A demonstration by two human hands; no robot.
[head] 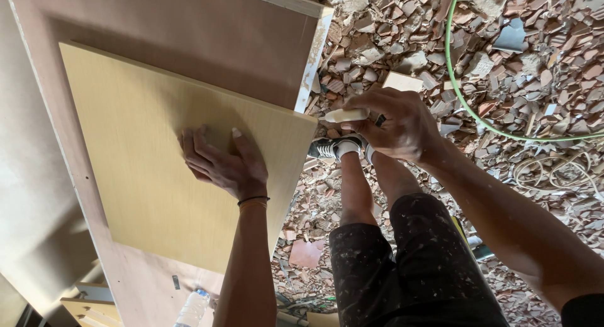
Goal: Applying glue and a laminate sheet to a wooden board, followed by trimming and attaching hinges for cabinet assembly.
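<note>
My left hand [220,162] lies flat, fingers spread, on a pale yellow laminate panel [138,176]. This panel rests on a larger brown board [189,31]. My right hand [396,126] is closed around a small white tool [345,115], whose tip touches the yellow panel's right edge near its upper corner. A black band sits on my left wrist.
Below are my legs in dark speckled shorts [409,264] and a black and white shoe [330,148]. The ground is covered with broken tile rubble [535,63]. A green hose [465,100] curves across it. A plastic bottle [192,308] lies under the boards.
</note>
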